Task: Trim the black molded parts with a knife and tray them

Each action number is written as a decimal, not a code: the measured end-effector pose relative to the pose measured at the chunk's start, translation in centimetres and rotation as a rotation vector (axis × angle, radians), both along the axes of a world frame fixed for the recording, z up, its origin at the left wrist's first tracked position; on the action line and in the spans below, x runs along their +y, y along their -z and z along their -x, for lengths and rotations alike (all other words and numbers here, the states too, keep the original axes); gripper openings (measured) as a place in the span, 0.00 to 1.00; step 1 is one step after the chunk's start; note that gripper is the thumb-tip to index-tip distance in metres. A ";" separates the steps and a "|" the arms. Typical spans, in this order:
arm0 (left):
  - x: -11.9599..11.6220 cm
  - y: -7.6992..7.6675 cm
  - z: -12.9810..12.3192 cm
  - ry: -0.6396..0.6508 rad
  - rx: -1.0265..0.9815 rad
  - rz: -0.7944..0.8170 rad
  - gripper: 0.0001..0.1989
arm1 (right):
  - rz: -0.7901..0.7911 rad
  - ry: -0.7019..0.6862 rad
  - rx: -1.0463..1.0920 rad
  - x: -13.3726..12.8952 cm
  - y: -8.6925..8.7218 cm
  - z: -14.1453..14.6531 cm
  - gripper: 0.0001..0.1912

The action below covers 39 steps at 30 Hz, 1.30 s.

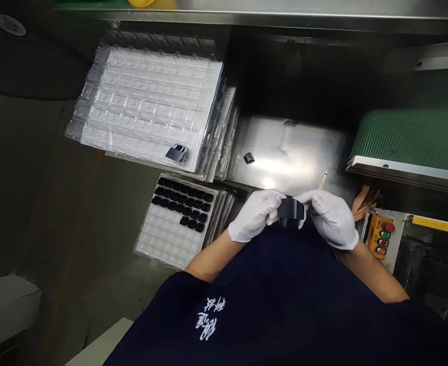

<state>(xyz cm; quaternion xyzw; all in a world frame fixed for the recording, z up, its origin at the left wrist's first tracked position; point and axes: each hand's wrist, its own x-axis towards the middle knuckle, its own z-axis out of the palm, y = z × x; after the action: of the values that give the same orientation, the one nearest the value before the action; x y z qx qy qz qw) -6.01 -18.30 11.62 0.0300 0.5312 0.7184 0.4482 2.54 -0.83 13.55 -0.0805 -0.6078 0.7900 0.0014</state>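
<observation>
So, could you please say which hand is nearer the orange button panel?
The right hand, just left of the orange button panel in view; the left hand is farther left.

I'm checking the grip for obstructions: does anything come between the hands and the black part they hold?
Only the white gloves do: the left hand and the right hand hold the black part from either side, and nothing else visible stands between.
</observation>
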 end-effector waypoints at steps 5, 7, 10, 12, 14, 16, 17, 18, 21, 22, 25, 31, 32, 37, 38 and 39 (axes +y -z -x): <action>0.4 0.7 -0.2 -0.033 -0.057 -0.055 0.30 | -0.065 -0.018 0.089 -0.5 -0.5 0.3 0.15; 0.4 0.6 0.0 -0.059 -0.056 -0.057 0.31 | -0.258 0.011 0.163 -0.3 -0.1 0.5 0.13; 0.3 -0.1 0.4 -0.075 -0.010 -0.014 0.32 | -0.631 -0.006 0.395 0.3 1.0 1.0 0.26; 0.1 -0.6 0.6 -0.064 -0.013 0.031 0.30 | -0.781 -0.054 0.528 0.7 1.9 1.3 0.32; -0.1 -1.1 0.6 -0.037 -0.008 0.067 0.29 | -0.844 -0.043 0.561 1.0 2.6 1.3 0.28; -0.4 -1.4 0.4 -0.017 0.038 0.087 0.27 | -0.830 0.031 0.513 1.0 2.9 1.2 0.21; -0.5 -1.5 0.3 -0.022 0.087 0.100 0.26 | -0.792 0.063 0.458 1.0 2.9 1.0 0.19; -0.6 -1.6 0.2 -0.040 0.158 0.120 0.24 | -0.728 0.077 0.377 1.1 2.9 0.9 0.17; -0.6 -1.8 0.5 -0.100 0.481 0.179 0.16 | -0.361 0.002 0.048 1.2 3.0 0.3 0.18; -0.6 -1.9 0.6 -0.080 0.601 0.168 0.14 | -0.191 -0.049 -0.041 1.3 3.2 0.2 0.20; 0.0 -1.7 1.1 0.125 0.856 0.029 0.29 | 0.338 -0.225 -0.116 1.0 4.5 0.0 0.26; 1.5 -1.1 0.8 0.377 0.926 -0.008 0.44 | 0.782 -0.391 -0.037 -0.2 7.3 -0.4 0.24; 1.7 -1.1 0.7 0.385 0.900 0.004 0.43 | 0.790 -0.383 -0.047 -0.3 7.5 -0.4 0.24; 1.9 -1.1 0.4 0.373 0.868 0.007 0.40 | 0.801 -0.341 -0.147 -0.4 7.4 -0.4 0.24; 1.9 -1.1 0.4 0.366 0.875 -0.001 0.40 | 0.788 -0.337 -0.161 -0.4 7.2 -0.2 0.24; 1.8 -1.1 0.5 0.362 0.879 -0.007 0.39 | 0.770 -0.344 -0.162 -0.4 7.1 -0.1 0.25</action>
<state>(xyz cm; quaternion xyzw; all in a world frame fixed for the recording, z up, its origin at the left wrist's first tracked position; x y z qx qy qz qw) -6.48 -16.48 12.70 0.4247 0.6544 0.5497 0.2989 2.65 -1.26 6.48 -0.0346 -0.2713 0.9390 -0.2084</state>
